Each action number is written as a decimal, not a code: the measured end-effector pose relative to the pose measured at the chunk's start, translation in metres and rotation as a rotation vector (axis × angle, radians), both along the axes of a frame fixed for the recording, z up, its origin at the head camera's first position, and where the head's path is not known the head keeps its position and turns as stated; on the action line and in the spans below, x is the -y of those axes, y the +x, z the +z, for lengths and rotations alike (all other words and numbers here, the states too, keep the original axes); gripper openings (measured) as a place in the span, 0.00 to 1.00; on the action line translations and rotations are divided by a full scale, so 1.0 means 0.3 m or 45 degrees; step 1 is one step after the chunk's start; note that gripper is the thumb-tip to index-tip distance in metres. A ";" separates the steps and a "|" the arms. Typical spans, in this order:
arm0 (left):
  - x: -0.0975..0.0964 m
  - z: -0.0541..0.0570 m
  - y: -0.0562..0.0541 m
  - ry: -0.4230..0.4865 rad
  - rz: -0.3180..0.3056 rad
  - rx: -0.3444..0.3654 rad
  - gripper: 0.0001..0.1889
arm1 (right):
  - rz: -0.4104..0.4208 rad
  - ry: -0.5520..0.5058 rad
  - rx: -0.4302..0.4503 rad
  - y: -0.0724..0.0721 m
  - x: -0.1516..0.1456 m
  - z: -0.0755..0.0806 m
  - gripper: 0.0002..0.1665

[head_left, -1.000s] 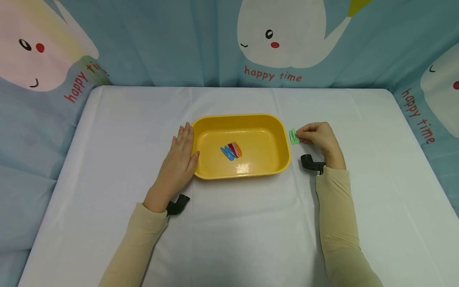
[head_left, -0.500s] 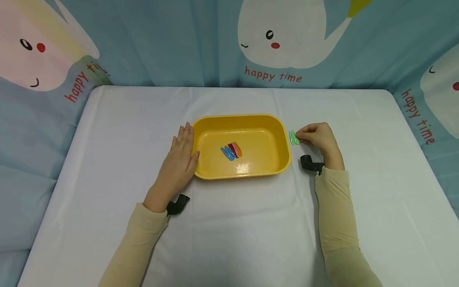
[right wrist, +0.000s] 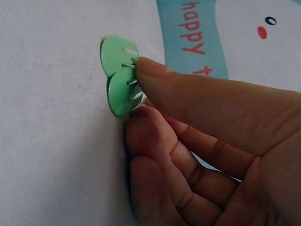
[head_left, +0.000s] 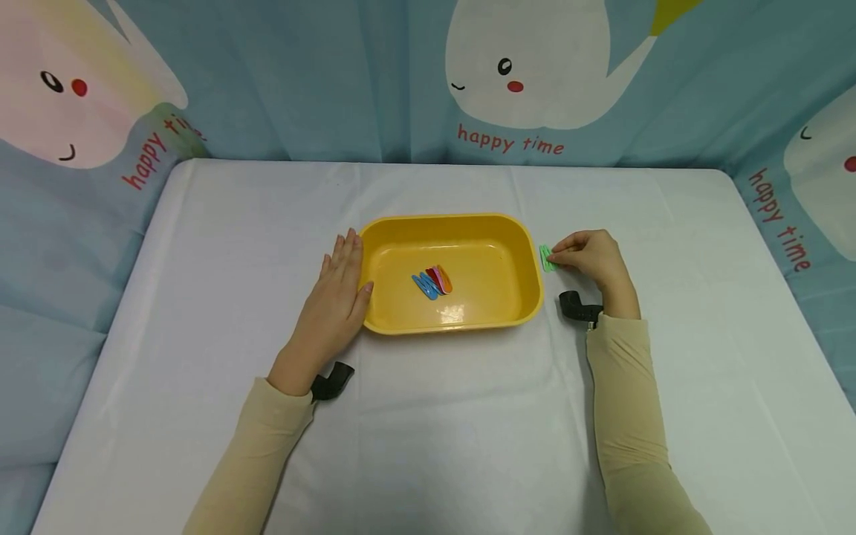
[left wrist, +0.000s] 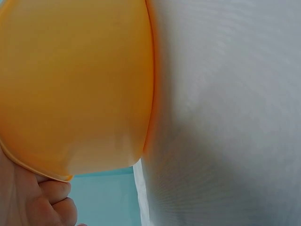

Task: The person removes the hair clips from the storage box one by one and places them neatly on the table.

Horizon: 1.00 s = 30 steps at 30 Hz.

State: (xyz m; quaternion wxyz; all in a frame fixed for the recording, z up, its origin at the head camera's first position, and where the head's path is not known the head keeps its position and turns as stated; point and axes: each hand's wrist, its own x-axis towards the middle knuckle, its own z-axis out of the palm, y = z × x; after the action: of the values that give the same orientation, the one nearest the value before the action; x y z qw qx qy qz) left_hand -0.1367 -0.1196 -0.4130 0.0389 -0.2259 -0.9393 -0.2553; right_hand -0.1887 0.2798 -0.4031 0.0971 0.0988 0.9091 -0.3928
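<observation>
A yellow plastic basin [head_left: 495, 297] holds several snap hair clips, blue [head_left: 424, 285], red, pink and orange, lying side by side near its middle. My left hand [head_left: 328, 301] rests with straight fingers along the basin's left rim; in the left wrist view its fingers [left wrist: 54, 207] touch the edge. Just right of the basin, two green snap hair clips [right wrist: 115, 54] lie on the white cloth, partly overlapping. My right hand [head_left: 591, 256] pinches at the green clips' narrow ends, thumb on top and fingers curled below. The fingertips hide part of the clips.
White cloth covers the table [head_left: 455, 431]. Behind and at the sides hangs a blue curtain [head_left: 307, 82] printed with whales and "happy time". A black camera mount [head_left: 332, 381] sits on the left wrist and another [head_left: 579, 306] on the right.
The right hand's thumb and fingertips have shifted slightly left over the green clips, covering more of them. The left hand and the basin stay where they were.
</observation>
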 end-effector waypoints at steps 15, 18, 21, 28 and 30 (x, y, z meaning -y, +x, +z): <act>0.001 0.001 0.002 0.001 0.001 -0.001 0.32 | -0.003 -0.016 0.017 0.003 -0.006 0.004 0.21; 0.000 0.003 0.002 0.003 -0.002 -0.003 0.32 | -0.018 -0.065 0.029 0.004 -0.018 0.001 0.22; -0.001 0.004 0.001 -0.001 -0.003 -0.007 0.32 | -0.032 -0.112 0.029 0.005 -0.025 0.000 0.22; -0.001 0.007 0.003 -0.004 0.000 -0.009 0.32 | -0.061 -0.208 0.017 0.005 -0.032 -0.003 0.21; -0.001 0.007 0.003 -0.002 0.001 -0.007 0.32 | -0.066 -0.233 0.018 0.005 -0.034 -0.004 0.20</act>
State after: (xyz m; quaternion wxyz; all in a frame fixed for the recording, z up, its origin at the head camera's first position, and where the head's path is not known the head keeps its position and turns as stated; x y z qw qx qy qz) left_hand -0.1358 -0.1194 -0.4108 0.0413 -0.2263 -0.9395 -0.2538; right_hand -0.1872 0.2900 -0.4043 0.1019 0.1158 0.8659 -0.4758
